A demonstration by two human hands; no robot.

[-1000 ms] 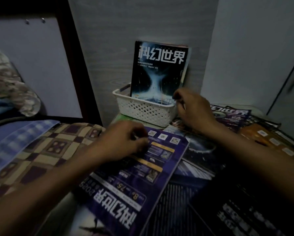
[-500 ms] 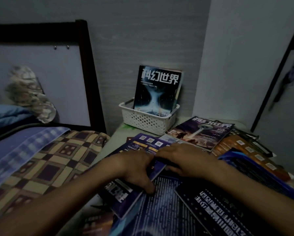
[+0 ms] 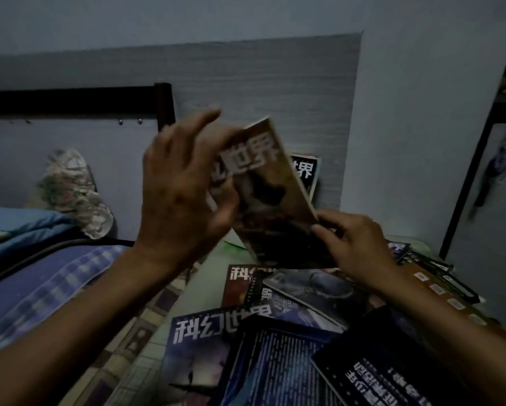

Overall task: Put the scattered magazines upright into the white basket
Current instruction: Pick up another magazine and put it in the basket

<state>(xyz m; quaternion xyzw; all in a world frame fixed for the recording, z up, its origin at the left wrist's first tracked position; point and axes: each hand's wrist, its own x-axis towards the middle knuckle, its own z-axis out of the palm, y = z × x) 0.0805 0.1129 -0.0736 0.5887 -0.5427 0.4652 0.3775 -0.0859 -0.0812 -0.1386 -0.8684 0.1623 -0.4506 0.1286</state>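
Note:
A brown-covered magazine [image 3: 271, 197] is lifted in the air in front of me, tilted, its title at the top. My left hand [image 3: 184, 189] grips its left edge and my right hand [image 3: 348, 244] pinches its lower right corner. Behind it, one dark magazine [image 3: 307, 174] stands upright against the grey wall; the white basket that holds it is hidden by the lifted magazine and my hands. Several more magazines [image 3: 275, 341] lie scattered flat on the surface below my arms.
A bed with a blue checked sheet [image 3: 40, 291] and a patterned quilt lies to the left, with a dark headboard rail [image 3: 70, 98] behind. A white wall panel [image 3: 416, 142] stands right of the basket corner. Orange-backed magazines [image 3: 451, 303] lie at the far right.
Both hands have left the flat pile and lifted a brown magazine up in front of the basket. The camera has tilted upward, and the basket is now covered from view.

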